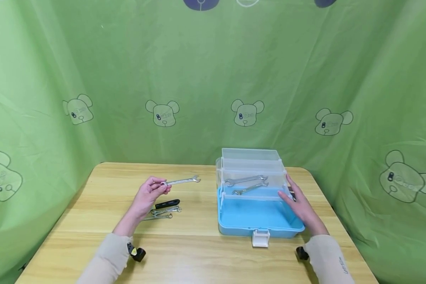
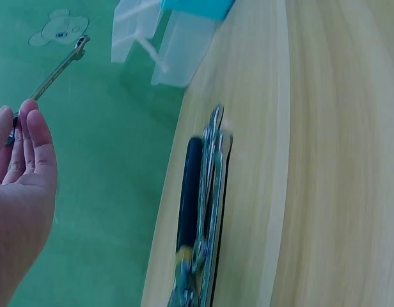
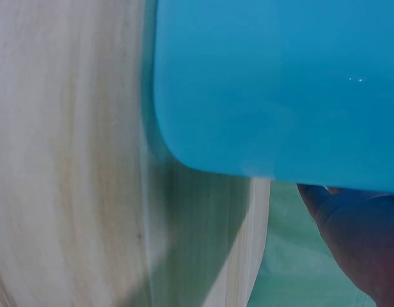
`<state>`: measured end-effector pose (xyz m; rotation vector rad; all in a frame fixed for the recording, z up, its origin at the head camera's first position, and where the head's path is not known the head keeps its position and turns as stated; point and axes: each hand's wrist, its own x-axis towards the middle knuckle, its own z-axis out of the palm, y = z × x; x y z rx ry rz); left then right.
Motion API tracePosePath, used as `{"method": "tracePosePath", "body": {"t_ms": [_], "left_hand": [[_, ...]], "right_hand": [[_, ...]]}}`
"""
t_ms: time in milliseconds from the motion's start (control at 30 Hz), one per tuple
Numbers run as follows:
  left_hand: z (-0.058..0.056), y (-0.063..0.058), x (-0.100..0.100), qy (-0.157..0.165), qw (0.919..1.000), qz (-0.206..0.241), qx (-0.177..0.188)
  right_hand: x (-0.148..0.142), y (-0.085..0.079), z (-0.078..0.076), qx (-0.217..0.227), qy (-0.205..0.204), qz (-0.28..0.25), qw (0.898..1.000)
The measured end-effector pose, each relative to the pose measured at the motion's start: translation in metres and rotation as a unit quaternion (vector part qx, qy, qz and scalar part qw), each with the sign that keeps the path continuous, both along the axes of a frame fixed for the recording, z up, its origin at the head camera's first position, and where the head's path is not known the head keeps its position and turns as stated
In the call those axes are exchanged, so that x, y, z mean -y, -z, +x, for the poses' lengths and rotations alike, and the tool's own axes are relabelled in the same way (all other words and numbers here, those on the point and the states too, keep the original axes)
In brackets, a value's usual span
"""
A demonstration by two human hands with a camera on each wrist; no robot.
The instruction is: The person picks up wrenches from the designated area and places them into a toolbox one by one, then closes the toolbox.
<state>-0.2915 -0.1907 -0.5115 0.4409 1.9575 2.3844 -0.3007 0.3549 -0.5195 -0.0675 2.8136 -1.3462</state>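
In the head view my left hand (image 1: 150, 192) pinches one end of a silver wrench (image 1: 182, 181), holding it above the table. The wrench's open jaw points right, toward the toolbox. Below the hand lie several more wrenches (image 1: 161, 216) beside a black-handled tool (image 1: 167, 204). My right hand (image 1: 301, 203) rests at the right side of the blue toolbox (image 1: 259, 230), thumb and fingers extended along the clear tray's end. Two wrenches (image 1: 246, 180) lie in that clear tray (image 1: 250, 196). In the right wrist view the blue box wall hides most of the right hand's fingers.
The toolbox stands open, its clear tiers (image 1: 250, 154) raised at the back and a white latch (image 1: 260, 238) hanging at the front. Wooden table (image 1: 198, 256) lies beneath everything. A green curtain (image 1: 206, 79) with bear-like prints surrounds the table.
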Motion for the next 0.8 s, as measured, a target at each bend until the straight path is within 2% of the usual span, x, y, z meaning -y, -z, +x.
{"method": "tracePosePath", "body": {"t_ms": [200,400,600,800], "left_hand": [[0.002,0.004,-0.027,0.022,0.9997,-0.001,0.007],[0.003,0.003,-0.058,0.039,0.999,-0.01,0.017],[-0.003,0.003,-0.087,0.057,0.9981,-0.018,0.014],[-0.012,0.006,-0.111,0.061,0.9975,-0.03,0.022]], "right_hand": [[0.0,0.001,-0.001,0.004,0.002,0.001,1.0],[0.0,0.001,-0.001,0.008,0.003,0.006,1.0],[0.0,0.0,0.0,0.008,0.003,-0.001,1.0],[0.0,0.0,0.001,0.004,0.003,-0.003,1.0]]}}
